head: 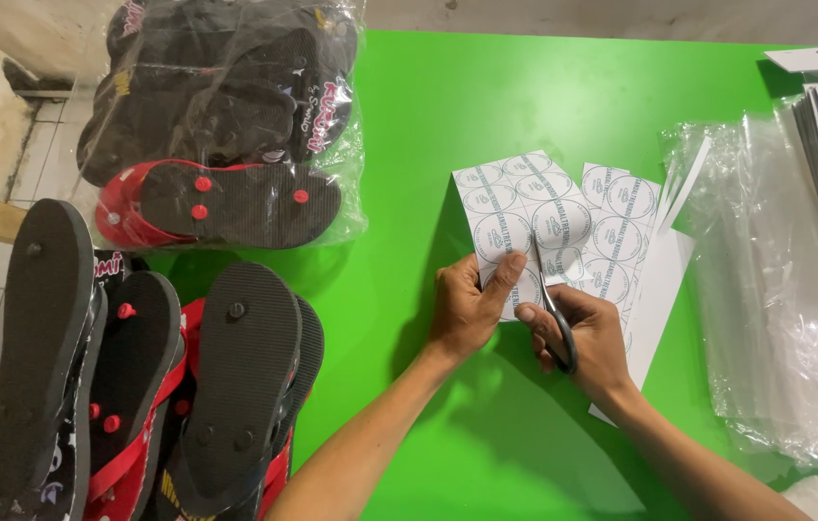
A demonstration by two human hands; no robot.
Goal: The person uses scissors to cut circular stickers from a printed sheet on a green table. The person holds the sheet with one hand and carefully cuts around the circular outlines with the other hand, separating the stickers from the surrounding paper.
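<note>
From my remote view, the left hand (467, 309) pinches the lower left edge of a white sticker sheet (515, 217) printed with round labels, thumb on top and fingers curled beneath; its grip is pressed together on the sheet. The right hand (582, 333) has its fingers through the dark handles of a pair of scissors (554, 309), grip closed around them, with the blades pointing up into the sheet's lower edge. I cannot tell how far the blades are parted. The sheet is held just above the green table (486, 106), near its middle. A second sheet of round labels (621, 232) lies just beside it to the right, resting on plain white paper strips (660, 289). Further right lies a heap of clear plastic bags (776, 289). At the table's far left sits a clear bag of black and red flip-flops (225, 125), and loose flip-flops (138, 386) stand stacked below it.
</note>
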